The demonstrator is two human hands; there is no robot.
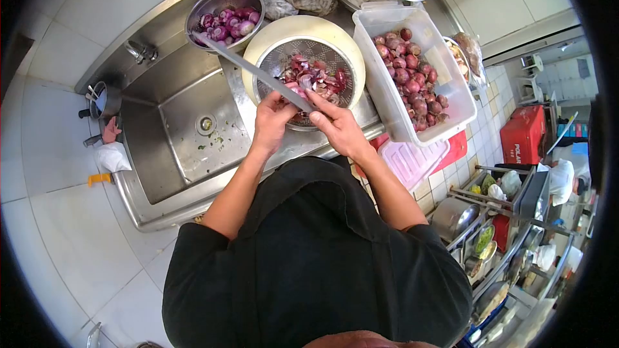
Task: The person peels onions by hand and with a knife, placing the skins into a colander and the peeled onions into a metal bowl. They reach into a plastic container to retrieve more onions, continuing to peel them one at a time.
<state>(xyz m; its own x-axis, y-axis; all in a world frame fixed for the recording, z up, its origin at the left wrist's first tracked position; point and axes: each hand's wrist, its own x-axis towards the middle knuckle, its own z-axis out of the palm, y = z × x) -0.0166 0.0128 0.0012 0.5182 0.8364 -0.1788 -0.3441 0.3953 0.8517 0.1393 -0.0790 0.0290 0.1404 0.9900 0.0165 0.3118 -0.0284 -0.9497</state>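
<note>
A long knife (pixel 258 73) slants across the view, its tip toward the upper left. My right hand (pixel 338 127) is closed round its handle end, fingers and thumb near the blade's base. My left hand (pixel 273 119) is closed on a red onion, mostly hidden by the blade and my fingers. Both hands are over the near rim of a perforated metal colander (pixel 273 58), which sits in a wide cream-coloured basin (pixel 253 37). Red onion skins and trimmings (pixel 314 72) lie inside the colander.
A clear plastic bin (pixel 454 122) of unpeeled red onions (pixel 412 77) stands on the right. Peeled onions (pixel 229 24) fill a metal bowl (pixel 193 18) behind. The steel sink (pixel 145 116) lies left, with a tap (pixel 138 51). Loaded shelves (pixel 509 219) stand right.
</note>
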